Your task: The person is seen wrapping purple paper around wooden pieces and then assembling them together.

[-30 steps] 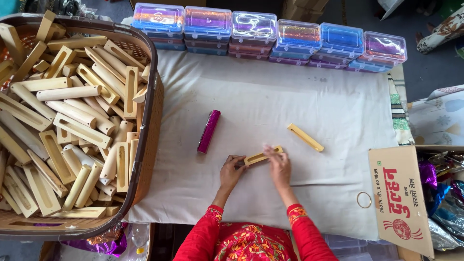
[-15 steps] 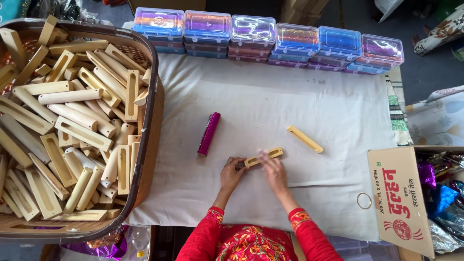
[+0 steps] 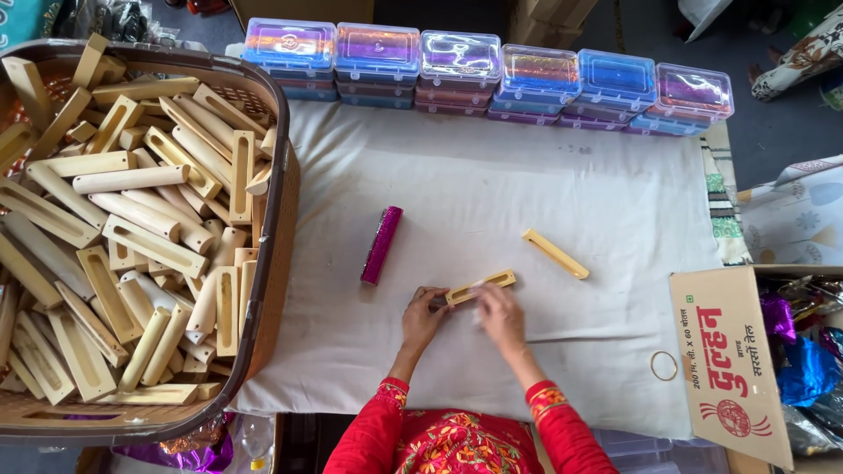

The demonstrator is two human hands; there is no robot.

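Hands are working together low on the white cloth (image 3: 544,184): left hand (image 3: 423,318) is pinching one end of a slotted wooden piece (image 3: 480,288), right hand (image 3: 500,316) is gripping its middle. Farther off are lying a pink foil roll (image 3: 381,245) and another wooden piece (image 3: 555,254).

Pale yellow wooden piece (image 3: 480,288), shiny magenta roll (image 3: 381,245), white cloth (image 3: 492,184).

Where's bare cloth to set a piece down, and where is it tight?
Free: the wide cloth between the row of boxes and the purple roll, and right of the loose stick toward the carton. Crowded: the basket, full of sticks, and around both hands holding the slotted stick.
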